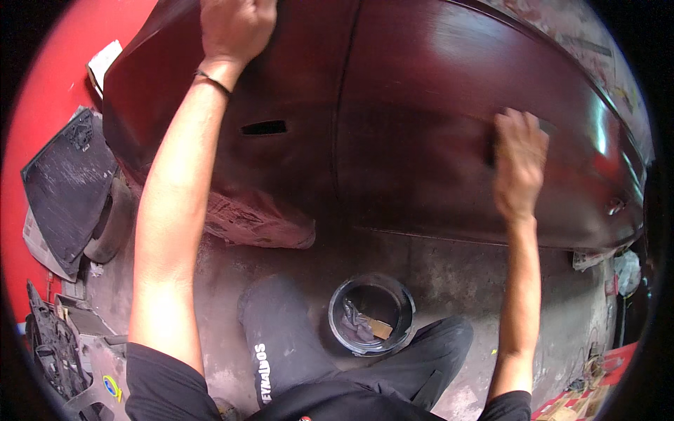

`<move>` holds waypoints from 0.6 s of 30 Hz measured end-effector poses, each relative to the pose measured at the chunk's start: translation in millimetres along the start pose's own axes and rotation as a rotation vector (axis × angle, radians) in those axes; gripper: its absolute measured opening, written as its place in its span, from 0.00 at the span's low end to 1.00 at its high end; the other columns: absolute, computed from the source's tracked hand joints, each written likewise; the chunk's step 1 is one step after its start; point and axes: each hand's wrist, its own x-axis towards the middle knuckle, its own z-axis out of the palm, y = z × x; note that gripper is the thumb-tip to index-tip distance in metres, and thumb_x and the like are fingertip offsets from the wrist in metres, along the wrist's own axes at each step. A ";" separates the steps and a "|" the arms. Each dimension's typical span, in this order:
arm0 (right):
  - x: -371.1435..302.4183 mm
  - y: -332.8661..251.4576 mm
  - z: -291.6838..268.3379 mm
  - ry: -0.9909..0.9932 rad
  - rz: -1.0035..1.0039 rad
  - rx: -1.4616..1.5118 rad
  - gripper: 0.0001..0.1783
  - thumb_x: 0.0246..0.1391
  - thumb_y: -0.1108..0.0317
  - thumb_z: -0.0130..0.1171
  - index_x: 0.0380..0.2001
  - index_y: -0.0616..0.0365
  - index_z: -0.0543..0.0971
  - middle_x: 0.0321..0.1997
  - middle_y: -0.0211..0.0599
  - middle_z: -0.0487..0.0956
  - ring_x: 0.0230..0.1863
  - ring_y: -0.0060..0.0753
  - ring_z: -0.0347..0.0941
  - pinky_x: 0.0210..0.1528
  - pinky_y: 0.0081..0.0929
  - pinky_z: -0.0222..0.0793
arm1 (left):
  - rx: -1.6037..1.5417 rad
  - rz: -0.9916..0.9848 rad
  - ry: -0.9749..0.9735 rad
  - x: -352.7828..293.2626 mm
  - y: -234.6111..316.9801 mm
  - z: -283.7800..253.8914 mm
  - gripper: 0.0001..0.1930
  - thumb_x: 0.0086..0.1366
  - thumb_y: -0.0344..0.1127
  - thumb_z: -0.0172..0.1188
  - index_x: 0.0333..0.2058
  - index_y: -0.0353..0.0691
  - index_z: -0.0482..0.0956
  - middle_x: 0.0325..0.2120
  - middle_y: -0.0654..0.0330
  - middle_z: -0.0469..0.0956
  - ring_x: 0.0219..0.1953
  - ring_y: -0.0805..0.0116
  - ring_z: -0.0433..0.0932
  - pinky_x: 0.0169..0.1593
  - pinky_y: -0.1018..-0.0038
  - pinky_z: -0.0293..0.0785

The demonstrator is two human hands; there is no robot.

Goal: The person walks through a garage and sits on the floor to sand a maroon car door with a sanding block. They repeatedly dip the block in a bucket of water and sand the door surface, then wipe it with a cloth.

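A dark red car body (414,140) fills the upper part of the view, a seam between two panels running down its middle. Against its upper left part is my left hand (237,28), a dark band at the wrist; its fingers are hidden at the upper edge. Over the right panel, my right hand (521,161) presses on the surface, fingers bent together. Beneath it a thin edge of something shows, too unclear to name. Between my legs stands a black bucket (334,330) holding liquid, a grey rag (356,323) and a tan piece (380,328).
A reddish plastic cover (263,219) wraps the wheel under the left panel. Dark scuffed panels (70,189) lean by the red wall (53,77) at left. Black car parts (60,344) lie at lower left. The concrete floor (449,281) lies below the car.
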 end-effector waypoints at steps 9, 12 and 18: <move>51.2 -135.7 30.2 -0.036 0.042 0.060 0.26 0.73 0.67 0.54 0.72 0.41 0.75 0.78 0.28 0.70 0.83 0.42 0.55 0.84 0.51 0.41 | -0.055 0.015 0.095 3.7 3.7 13.1 0.20 0.76 0.42 0.53 0.59 0.38 0.77 0.60 0.46 0.77 0.64 0.45 0.73 0.70 0.54 0.64; 118.0 -139.8 44.5 0.169 0.088 0.123 0.25 0.74 0.63 0.53 0.71 0.41 0.75 0.76 0.27 0.73 0.80 0.46 0.61 0.81 0.57 0.48 | -0.070 0.029 0.112 4.1 -1.2 11.3 0.19 0.76 0.41 0.53 0.59 0.38 0.78 0.59 0.46 0.77 0.65 0.45 0.73 0.69 0.53 0.65; 134.8 -160.3 57.2 0.293 0.184 0.097 0.24 0.75 0.63 0.52 0.71 0.42 0.75 0.75 0.31 0.73 0.78 0.52 0.63 0.80 0.61 0.50 | -0.091 0.014 0.124 3.6 -1.6 9.0 0.19 0.76 0.41 0.53 0.58 0.38 0.79 0.58 0.45 0.78 0.65 0.45 0.73 0.69 0.53 0.65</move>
